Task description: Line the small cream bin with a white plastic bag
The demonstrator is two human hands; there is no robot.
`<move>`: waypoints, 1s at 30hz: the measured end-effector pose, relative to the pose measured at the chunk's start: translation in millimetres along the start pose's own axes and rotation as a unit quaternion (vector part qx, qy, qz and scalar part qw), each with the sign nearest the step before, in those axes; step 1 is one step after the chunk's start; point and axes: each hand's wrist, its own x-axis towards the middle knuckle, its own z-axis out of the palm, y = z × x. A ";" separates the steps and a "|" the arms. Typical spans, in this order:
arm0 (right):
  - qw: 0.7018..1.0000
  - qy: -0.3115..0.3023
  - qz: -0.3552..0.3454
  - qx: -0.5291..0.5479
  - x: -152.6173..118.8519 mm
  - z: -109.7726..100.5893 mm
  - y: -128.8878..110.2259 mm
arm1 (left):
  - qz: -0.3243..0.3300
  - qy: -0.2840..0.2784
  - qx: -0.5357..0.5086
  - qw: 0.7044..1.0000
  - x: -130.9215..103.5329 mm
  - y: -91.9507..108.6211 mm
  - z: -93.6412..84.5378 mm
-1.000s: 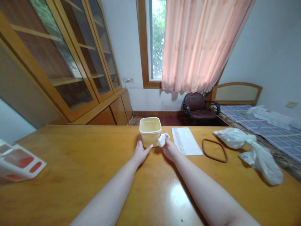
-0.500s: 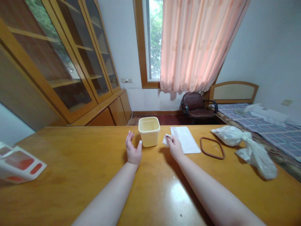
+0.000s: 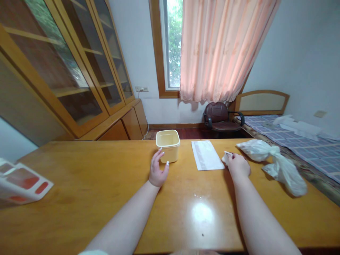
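A pale yellow square tub (image 3: 170, 151) stands open near the table's far edge. Just in front of it is my left hand (image 3: 158, 170), empty, with its fingers apart and overlapping the tub's lower left side in view. My right hand (image 3: 237, 165) is to the right of a flat white packet (image 3: 207, 156) and pinches a crumpled white tissue (image 3: 226, 157). The brown ring seen earlier is hidden, with my right hand over its place. A knotted white plastic bag (image 3: 276, 156) lies to the right of that hand.
On the wooden table (image 3: 101, 198), a white holder with orange-red openings (image 3: 26, 182) sits at the far left. Beyond the table are a maroon chair (image 3: 219, 115), a bed (image 3: 276, 124) and a glass-door cabinet (image 3: 106, 53).
My right hand has moved right with the tissue, from left of the packet to where the brown ring lay. My left hand has shifted slightly right, in front of the tub.
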 end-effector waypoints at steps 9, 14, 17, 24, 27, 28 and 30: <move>0.996 -0.077 0.004 -0.051 4.4 17.7 -2.2 | 0.007 -0.205 -0.034 0.978 14.7 51.4 7.0; 0.996 -0.072 0.019 -0.052 3.6 15.8 -7.0 | -0.058 -0.209 -0.104 0.971 -3.8 63.5 20.3; 0.999 -0.034 0.015 -0.038 -2.6 7.9 -10.7 | -0.108 -0.272 -0.168 0.941 -15.8 57.5 25.4; 0.980 0.042 -0.172 0.093 -50.0 2.6 -43.5 | -0.353 -0.278 -0.314 0.837 -21.2 39.6 48.3; 0.936 0.014 -0.325 0.132 -77.2 21.8 -65.1 | -0.394 -0.247 -0.337 0.819 -20.9 36.0 51.9; 0.915 -0.001 -0.377 0.141 -85.0 29.6 -71.1 | -0.412 -0.231 -0.345 0.811 -20.6 34.9 51.9; 0.874 -0.012 -0.461 0.152 -96.9 44.0 -79.5 | -0.450 -0.194 -0.357 0.795 -19.4 32.1 51.1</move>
